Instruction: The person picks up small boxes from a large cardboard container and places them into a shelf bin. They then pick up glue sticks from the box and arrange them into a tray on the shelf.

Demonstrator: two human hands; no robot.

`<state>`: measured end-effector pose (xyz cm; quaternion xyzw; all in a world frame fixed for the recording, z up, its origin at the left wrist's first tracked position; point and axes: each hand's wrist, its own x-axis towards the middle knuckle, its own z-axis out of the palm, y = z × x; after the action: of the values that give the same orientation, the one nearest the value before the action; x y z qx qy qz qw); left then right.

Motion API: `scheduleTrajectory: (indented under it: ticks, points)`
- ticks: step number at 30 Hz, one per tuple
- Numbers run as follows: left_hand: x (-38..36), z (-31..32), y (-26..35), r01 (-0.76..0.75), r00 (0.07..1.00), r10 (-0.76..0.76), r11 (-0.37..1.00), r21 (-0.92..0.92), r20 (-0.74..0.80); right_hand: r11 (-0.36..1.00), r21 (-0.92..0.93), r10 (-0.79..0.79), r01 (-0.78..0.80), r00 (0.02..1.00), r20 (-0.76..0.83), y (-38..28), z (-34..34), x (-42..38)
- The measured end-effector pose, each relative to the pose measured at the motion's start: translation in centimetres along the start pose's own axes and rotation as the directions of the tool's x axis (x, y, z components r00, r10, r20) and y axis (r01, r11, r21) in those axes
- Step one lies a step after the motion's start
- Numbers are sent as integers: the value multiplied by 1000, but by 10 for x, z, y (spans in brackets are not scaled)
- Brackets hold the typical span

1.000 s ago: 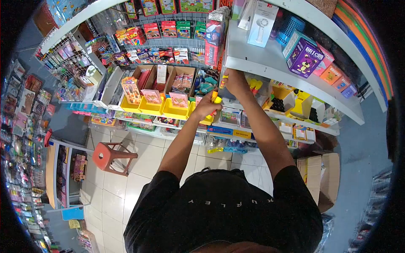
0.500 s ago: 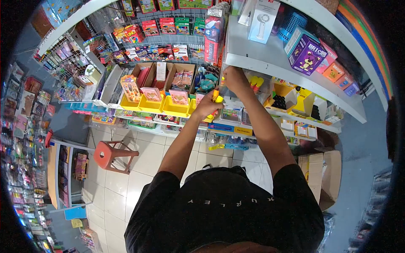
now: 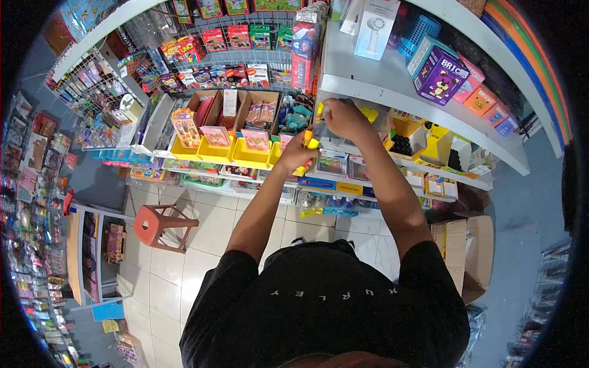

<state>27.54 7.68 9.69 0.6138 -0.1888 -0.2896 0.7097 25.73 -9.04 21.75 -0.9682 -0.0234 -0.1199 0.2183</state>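
**Ana:** Where are the hands, and what do they hold?

**Ben:** The bare left hand (image 3: 297, 154) is curled around slim, glossy yellow-and-orange items (image 3: 313, 144), just in front of the rack. The right hand (image 3: 347, 120) reaches in beneath a thick, pale-grey shelf (image 3: 362, 83), fingers bent at a small yellow-and-white piece (image 3: 320, 111). I cannot tell whether they pinch it or only touch it.

**Ana:** What might go wrong on the left?

**Ben:** The items jut out above the fist at different angles. If the grip loosened, I judge one could slide out and drop into the row of bright yellow plastic bins (image 3: 250, 159) beside it, or onto the cream tiled floor (image 3: 211, 214).

**Ana:** And on the right?

**Ben:** The shelf sits close over the knuckles, so a quick lift could knock them on its edge. A sideways sweep could topple the rounded yellow objects (image 3: 369, 114) behind that hand. Its fingertips are partly hidden, so a poor hold might go unnoticed.
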Motion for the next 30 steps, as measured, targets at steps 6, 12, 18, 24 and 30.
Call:
scheduleTrajectory:
  ticks: [6, 12, 18, 24, 30]
  points:
    - [-4, 6, 5, 46, 999, -45, 996, -79, 20, 999, -23, -17, 22, 981, 195, 13, 15, -5]
    - [-10, 9, 7, 36, 999, -36, 994, -100, 2, 997, -77, -7, 22, 982, 190, -6, 0, -17]
    - [-23, 12, 3, -101, 994, 97, 991, -91, -54, 993, -40, -107, 109, 993, 49, 6, 10, -20]
    - [-44, 20, 9, -308, 901, 377, 904, 297, -213, 904, 411, -170, 121, 982, 86, -34, -30, -66]
    - [-54, 40, 24, -304, 883, 457, 732, 610, -108, 808, 587, -118, 58, 991, 64, -14, 18, -102]
